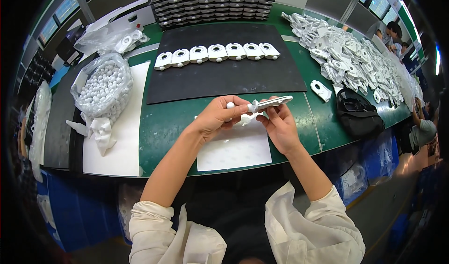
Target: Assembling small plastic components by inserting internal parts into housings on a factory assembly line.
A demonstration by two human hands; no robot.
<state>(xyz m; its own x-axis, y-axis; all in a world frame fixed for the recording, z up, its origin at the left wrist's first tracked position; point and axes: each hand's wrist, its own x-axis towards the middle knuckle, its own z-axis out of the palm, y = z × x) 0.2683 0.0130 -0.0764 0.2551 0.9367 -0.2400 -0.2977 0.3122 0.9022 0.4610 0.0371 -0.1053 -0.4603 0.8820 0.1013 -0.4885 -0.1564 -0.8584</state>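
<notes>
In my right hand point(284, 129) is a flat white plastic housing point(277, 102), held edge-on between thumb and fingers. My left hand point(214, 117) is closed at the housing's left end, thumb and fingertips pressed by a small white ball point(251, 108) there. Another white ball point(230, 105) shows between the left fingers; whether the hand holds more is hidden. Below both hands lies a white sheet point(234, 152). Beyond them, a black mat point(224, 82) carries a row of several similar housings point(217, 52), each with a round hole and a white ball at its near end.
To the left, a clear bag of white balls point(105, 84) stands near a small white bottle point(77, 127) and crumpled tissue point(102, 134). On the right are a large pile of white housings point(343, 53), one loose housing point(321, 91) and a black pouch point(358, 114). Stacked trays point(213, 4) rise behind.
</notes>
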